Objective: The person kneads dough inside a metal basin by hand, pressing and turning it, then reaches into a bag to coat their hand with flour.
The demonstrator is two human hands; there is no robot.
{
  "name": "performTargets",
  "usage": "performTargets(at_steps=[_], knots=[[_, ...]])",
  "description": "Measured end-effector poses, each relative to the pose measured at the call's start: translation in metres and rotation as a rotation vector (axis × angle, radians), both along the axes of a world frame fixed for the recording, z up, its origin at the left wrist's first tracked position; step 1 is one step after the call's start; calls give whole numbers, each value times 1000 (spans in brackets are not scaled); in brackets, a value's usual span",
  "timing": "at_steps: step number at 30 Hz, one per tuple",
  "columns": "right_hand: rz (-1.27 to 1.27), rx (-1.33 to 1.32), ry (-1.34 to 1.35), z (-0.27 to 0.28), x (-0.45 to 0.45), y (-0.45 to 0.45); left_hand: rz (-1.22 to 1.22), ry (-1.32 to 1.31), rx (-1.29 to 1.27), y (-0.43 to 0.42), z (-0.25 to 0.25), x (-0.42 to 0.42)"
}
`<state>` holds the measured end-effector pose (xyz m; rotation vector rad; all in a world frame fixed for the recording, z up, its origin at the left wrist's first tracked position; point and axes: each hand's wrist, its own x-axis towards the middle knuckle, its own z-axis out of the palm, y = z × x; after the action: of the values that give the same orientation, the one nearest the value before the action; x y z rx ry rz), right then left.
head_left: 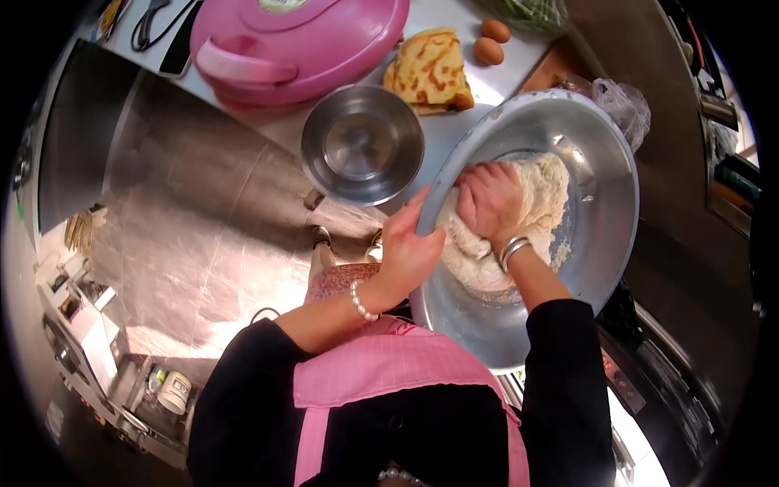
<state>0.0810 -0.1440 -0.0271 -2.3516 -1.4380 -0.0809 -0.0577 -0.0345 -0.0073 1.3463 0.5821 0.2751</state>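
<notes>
A large silver metal basin [604, 243] stands at the right with a lump of pale, rough dough [545, 191] in it. My left hand [408, 250] is closed round the basin's left rim, thumb on the inner side. Inside the basin, my right hand [492, 199] presses down into the dough, fingers bent and close together; their tips are partly hidden in it. Loose floury crumbs lie along the dough's lower right edge. Just left of the basin is a smaller stainless steel bowl [357, 144], which looks empty or holds a little clear liquid.
A pink lidded appliance [324, 49] takes up the back of the white counter [491, 91]. Beside it lie folded browned flatbreads [430, 69] and two brown eggs [490, 50]. Bagged greens [531, 12] are behind these. A crumpled plastic bag [623, 109] touches the basin's far side.
</notes>
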Motion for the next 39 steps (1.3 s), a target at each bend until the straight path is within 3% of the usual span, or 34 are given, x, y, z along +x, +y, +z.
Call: performTargets(at_steps=[7,10,12,13,14,15,17,20,21,23,24,25,26,27,28,30,32,34,36,39], knots=[[55,0,16,-14,11,5,59,-136,-55,-3,-19,0],[87,-212,122,28,-37,-12,34,-124,-74,2,-17,-3],[355,-224,210,25,-76,-45,143,-173,33,-7,-59,6],[497,-398,183,32,-94,-60,191,-143,117,-9,-60,8],[728,-221,131,3,-102,-87,241,-108,200,-12,-61,11],[810,-417,156,13,-101,-84,291,-67,281,-14,-62,14],[687,-215,426,36,-100,-85,375,-168,462,-26,-73,29],[184,-71,641,67,-52,-103,351,-74,368,-48,-59,35],[185,17,253,82,-27,-83,226,-44,57,-41,-63,36],[75,5,252,55,23,-68,125,-124,-80,-29,-76,15],[-151,-169,493,45,46,-48,107,-174,-53,-21,-77,10],[-174,-252,566,18,55,-44,99,-229,-16,-18,-74,-2],[-177,-366,808,-8,66,-33,125,-85,109,-8,-30,-16],[-248,-624,756,-18,63,-29,153,-89,114,-6,-23,-16],[-274,-726,662,4,38,-28,122,-64,91,-6,-20,-14],[-65,-540,645,12,26,-53,57,-22,38,-5,-13,0],[-190,-436,769,37,8,-72,67,-30,54,-1,-31,-5],[-277,-297,766,89,-20,-101,87,-30,107,-3,-18,-4],[-368,-248,800,145,-53,-135,75,-24,4,-9,-8,-6],[-449,-203,506,178,-110,-162,75,-10,-12,-6,-11,0]])
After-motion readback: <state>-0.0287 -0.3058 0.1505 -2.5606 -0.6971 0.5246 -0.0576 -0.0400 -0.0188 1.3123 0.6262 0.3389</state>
